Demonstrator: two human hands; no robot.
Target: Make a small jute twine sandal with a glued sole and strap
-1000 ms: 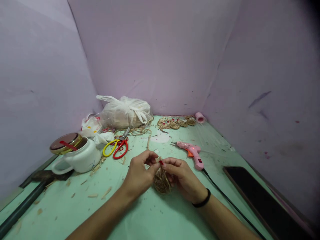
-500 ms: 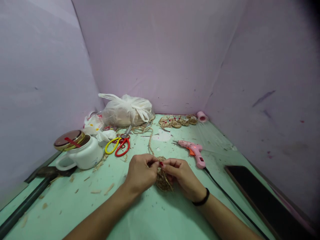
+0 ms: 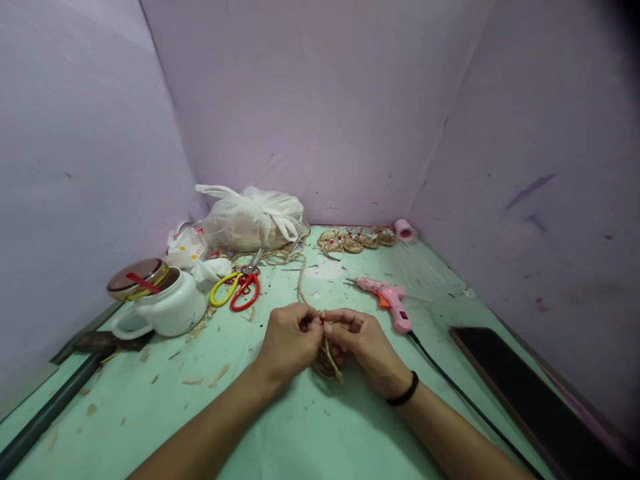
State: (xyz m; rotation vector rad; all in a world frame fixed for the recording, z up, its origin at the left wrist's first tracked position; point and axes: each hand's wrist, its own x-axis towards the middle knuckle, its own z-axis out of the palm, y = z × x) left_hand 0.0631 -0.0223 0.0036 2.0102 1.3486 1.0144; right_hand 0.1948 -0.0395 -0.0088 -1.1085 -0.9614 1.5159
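Note:
Between my hands hangs a brown woven rope piece [image 3: 326, 365], rounded in shape, with a loose strand running down its front. My left hand [image 3: 294, 341] pinches at its top, fingertips closed around a small red bit [image 3: 323, 321] that looks like ribbon or thread. From the other side my right hand [image 3: 367, 350], with a black band at the wrist, also pinches there and steadies the piece with its lower fingers. A strand of twisted rope [image 3: 301, 283] leads from behind my left hand toward the back. The fingertips partly hide the red bit.
Right of my hands lies a pink glue gun [image 3: 387, 300] with a black cord, then a dark flat slab [image 3: 530, 393]. Scissors [image 3: 245, 287], a white mug [image 3: 173, 307] and a hammer [image 3: 75, 373] are leftward. Behind are a plastic bag [image 3: 255, 217], several finished rope pieces [image 3: 353, 243] and a pink roll [image 3: 404, 231].
Both hands have shifted slightly, with the fingertips closer together over the red bit. The rope piece has turned and now shows narrower, more edge-on.

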